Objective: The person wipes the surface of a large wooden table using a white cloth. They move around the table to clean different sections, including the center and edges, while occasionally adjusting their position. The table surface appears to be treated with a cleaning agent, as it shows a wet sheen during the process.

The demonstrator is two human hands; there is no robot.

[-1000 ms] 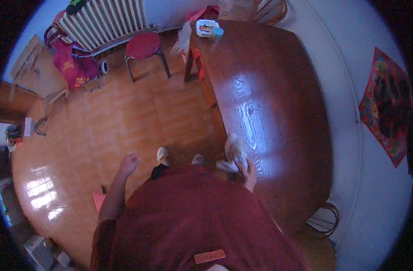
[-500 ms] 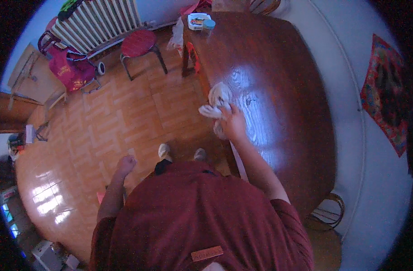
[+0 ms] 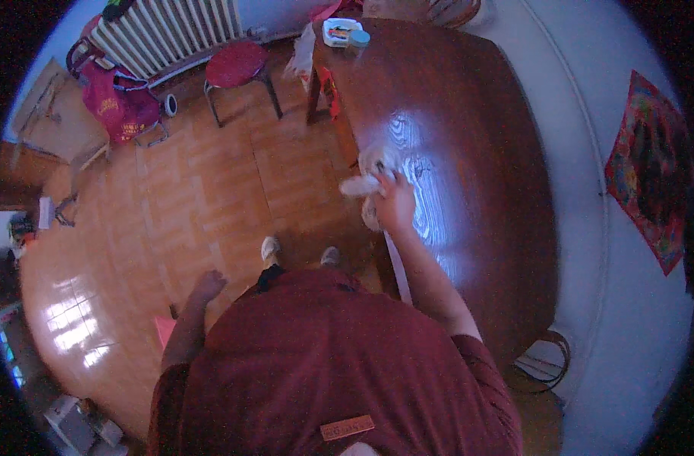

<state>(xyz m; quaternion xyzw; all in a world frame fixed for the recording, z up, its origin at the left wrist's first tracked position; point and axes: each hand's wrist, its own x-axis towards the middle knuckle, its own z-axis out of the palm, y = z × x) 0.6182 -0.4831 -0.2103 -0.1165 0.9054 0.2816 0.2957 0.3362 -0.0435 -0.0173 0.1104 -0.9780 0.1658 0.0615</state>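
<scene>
My right hand (image 3: 396, 204) grips a crumpled white cloth (image 3: 379, 159) at the left edge of the dark brown wooden table (image 3: 468, 99). Part of the cloth lies on the tabletop, and loose folds stick out past the edge over the floor. The fingers are partly hidden in it and a little blurred. My left hand (image 3: 209, 286) hangs low over the floor, left of my body and apart from the table. Its fingers are curled into a loose fist, with nothing visible in them.
At the table's far end stand a white tray (image 3: 336, 29) and a jar with a blue lid (image 3: 359, 38). A red round stool (image 3: 237, 64) stands near the radiator (image 3: 168, 34). A folding chair (image 3: 119, 106) is farther left. Another chair (image 3: 548, 361) stands by the right wall.
My right hand and the cloth have shifted slightly right along the table edge. My left hand has dropped a little lower. The whole view has tilted slightly.
</scene>
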